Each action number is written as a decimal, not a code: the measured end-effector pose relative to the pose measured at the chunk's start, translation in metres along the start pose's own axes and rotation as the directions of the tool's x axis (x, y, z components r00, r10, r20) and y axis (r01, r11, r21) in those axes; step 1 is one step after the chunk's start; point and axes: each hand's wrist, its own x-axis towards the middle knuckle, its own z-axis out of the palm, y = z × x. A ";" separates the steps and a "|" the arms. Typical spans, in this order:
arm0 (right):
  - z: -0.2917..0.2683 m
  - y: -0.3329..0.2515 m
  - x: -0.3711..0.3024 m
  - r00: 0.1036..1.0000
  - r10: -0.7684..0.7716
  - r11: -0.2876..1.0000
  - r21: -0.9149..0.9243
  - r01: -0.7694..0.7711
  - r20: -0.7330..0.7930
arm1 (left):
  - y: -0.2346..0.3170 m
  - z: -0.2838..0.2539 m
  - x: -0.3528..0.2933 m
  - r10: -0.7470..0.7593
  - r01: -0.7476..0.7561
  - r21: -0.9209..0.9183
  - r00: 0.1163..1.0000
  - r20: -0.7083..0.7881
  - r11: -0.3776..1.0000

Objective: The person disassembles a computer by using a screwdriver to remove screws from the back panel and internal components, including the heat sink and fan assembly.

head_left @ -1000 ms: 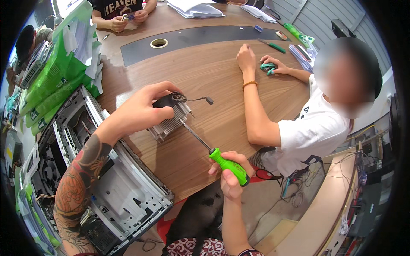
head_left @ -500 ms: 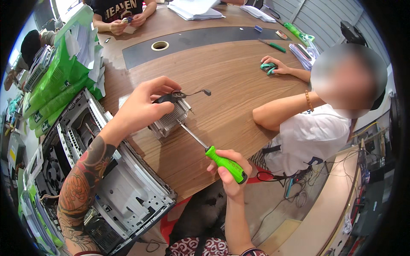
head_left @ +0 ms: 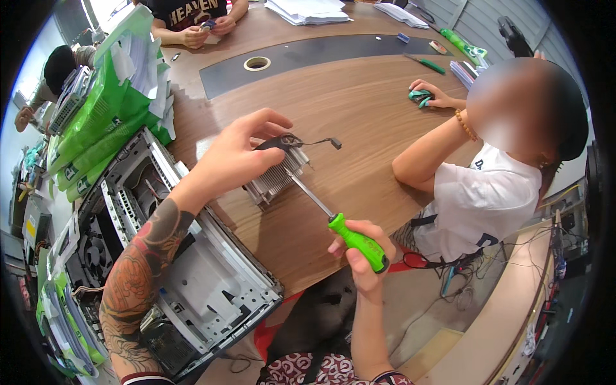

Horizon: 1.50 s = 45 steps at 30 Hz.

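My left hand (head_left: 240, 151) grips a CPU cooler (head_left: 277, 179) from above, thumb and fingers around its black fan (head_left: 274, 142). The cooler's silver finned heatsink rests on the wooden table, and a short dark cable with a plug (head_left: 335, 143) sticks out to the right. In my right hand (head_left: 369, 253) is a screwdriver with a bright green handle (head_left: 357, 242). Its metal shaft (head_left: 314, 197) slants up and left, the tip at the upper right part of the fins. Whether the tip sits between the fins is too small to tell.
An opened computer case (head_left: 212, 282) lies left of the cooler, partly under my left forearm. Green bags of papers (head_left: 109, 128) stand behind it. A person in white (head_left: 487, 192) sits at the right, hand on a mouse (head_left: 420, 97). A tape roll (head_left: 256, 63) lies farther back.
The whole view has shifted, so everything appears farther right. Both hands keep their grips, and the screwdriver tip stays at the fins. The person at the right has turned their head.
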 end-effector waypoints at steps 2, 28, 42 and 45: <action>0.002 0.000 0.000 1.000 0.009 0.999 0.034 -0.008 -0.013 | 0.000 -0.001 -0.001 -0.002 0.003 -0.025 1.000 0.007 1.000; -0.001 0.000 -0.001 0.999 -0.038 0.998 0.055 0.037 0.020 | 0.001 0.000 0.000 0.012 -0.011 -0.025 0.999 0.044 1.000; -0.001 0.002 -0.001 1.000 -0.028 0.996 0.080 0.028 -0.005 | 0.000 -0.003 0.001 0.039 -0.039 0.000 0.999 0.030 0.999; -0.001 -0.002 0.000 1.000 0.008 0.999 -0.033 -0.008 0.009 | -0.002 -0.001 0.003 0.045 -0.044 -0.016 0.998 0.039 0.999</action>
